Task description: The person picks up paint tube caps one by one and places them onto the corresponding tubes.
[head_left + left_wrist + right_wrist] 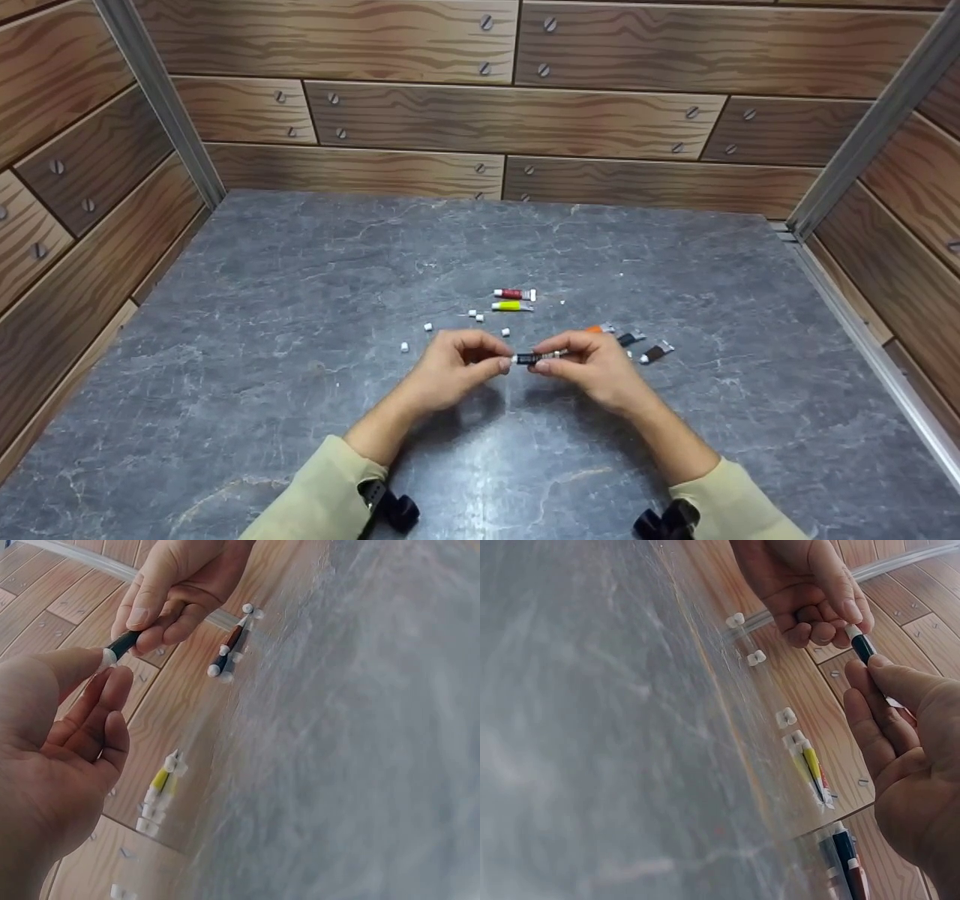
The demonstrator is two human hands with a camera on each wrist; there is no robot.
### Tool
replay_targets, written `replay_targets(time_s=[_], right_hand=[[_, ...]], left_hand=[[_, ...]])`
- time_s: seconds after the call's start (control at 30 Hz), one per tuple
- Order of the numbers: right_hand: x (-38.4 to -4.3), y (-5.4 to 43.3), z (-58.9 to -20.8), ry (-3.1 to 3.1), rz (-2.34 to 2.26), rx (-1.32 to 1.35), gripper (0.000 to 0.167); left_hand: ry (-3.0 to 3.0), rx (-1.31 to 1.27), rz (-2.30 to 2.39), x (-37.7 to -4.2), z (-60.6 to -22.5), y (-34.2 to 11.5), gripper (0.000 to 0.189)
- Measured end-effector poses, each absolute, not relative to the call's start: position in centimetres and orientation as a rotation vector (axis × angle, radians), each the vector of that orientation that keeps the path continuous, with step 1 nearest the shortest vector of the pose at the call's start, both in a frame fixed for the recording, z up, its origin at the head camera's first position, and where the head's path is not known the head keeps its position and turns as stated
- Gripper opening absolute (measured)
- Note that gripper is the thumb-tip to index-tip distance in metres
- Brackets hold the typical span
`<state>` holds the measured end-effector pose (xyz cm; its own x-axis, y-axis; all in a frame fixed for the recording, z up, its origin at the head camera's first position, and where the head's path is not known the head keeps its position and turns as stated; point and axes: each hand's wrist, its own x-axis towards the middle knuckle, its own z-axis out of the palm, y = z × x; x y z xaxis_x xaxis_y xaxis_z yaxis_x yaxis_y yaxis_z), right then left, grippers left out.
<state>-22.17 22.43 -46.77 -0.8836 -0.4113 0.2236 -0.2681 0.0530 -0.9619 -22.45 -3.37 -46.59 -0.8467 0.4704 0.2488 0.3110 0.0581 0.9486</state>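
Observation:
Over the table's middle, a small dark paint tube (527, 359) lies level between both hands. Its body is between the thumb and fingers of my right hand (602, 367), which grips it toward the crimped end. From the other side my left hand (448, 373) pinches the white cap (853, 631) with thumb and forefinger. The cap sits at the tube's end; whether it is fully seated I cannot tell. Just beyond the hands lie a red tube (514, 295) and a yellow tube (511, 306), side by side.
Several loose white caps (428, 327) are scattered on the grey marbled table (322, 262) beyond my left hand. Past my right hand lie an orange tube (596, 329), partly hidden, a dark tube (628, 340) and a brown tube (656, 353). Wood-patterned walls (420, 112) enclose the table.

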Motion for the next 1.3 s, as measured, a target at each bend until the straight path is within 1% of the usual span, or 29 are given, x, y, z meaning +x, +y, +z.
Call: replay_targets(time_s=[0.1, 0.33, 0.57, 1.3], right_hand=[[-22.18, 22.40, -46.78, 2.206, -1.954, -0.715, 0.024], [-22.11, 22.45, -46.77, 2.201, -1.959, -0.733, 0.024], [-22.21, 22.48, -46.89, 2.193, -1.966, -0.750, 0.024], [-22.01, 22.32, -46.76, 2.202, -1.958, -0.706, 0.024]], left_hand=[[2.193, 0.810, 1.911, -22.53, -46.68, -3.34, 0.012], [2.188, 0.791, 1.896, -22.51, -46.58, -3.27, 0.020], [2.125, 0.786, 1.900, -22.33, -46.37, -3.34, 0.015], [2.189, 0.802, 1.886, -22.47, -46.49, -3.37, 0.014]])
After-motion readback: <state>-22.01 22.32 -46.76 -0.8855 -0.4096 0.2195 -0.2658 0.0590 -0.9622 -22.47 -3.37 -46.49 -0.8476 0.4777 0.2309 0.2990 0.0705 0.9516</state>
